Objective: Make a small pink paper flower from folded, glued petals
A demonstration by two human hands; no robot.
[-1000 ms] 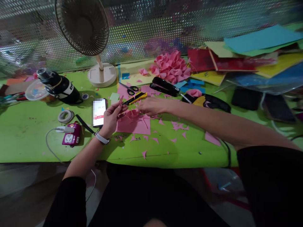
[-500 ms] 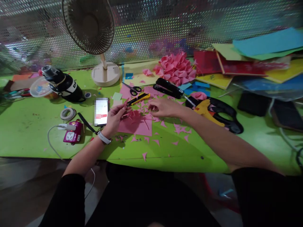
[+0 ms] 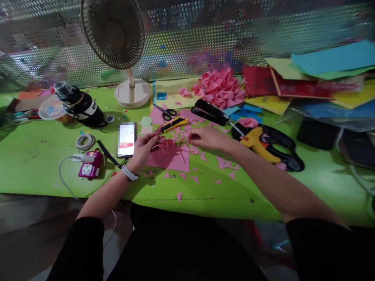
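Observation:
Thin pink paper (image 3: 166, 143) juts from the pinched fingers of my left hand (image 3: 145, 146), over a flat pink sheet (image 3: 175, 160). Its exact shape is blurred. My right hand (image 3: 202, 137) hovers just to the right with thumb and fingers curled together; whatever they pinch, if anything, is too small to make out. Pink paper scraps (image 3: 202, 156) lie around and below both hands. Just beyond the fingers are a yellow-and-black box cutter (image 3: 175, 125) and black scissors (image 3: 169, 114). A black stapler (image 3: 211, 112) rests behind my right hand.
A heap of folded pink paper (image 3: 221, 88) sits at the back. A glue gun (image 3: 254, 144) lies beside my right forearm. The phone (image 3: 126, 139), tape roll (image 3: 84, 141), purple power adapter (image 3: 90, 164), black bottle (image 3: 80, 105) and fan (image 3: 132, 93) stand or lie on the left.
The view has shifted slightly, so most things sit a little lower and to the right. Both hands keep nearly the same place over the pink sheet and scraps, fingers still curled.

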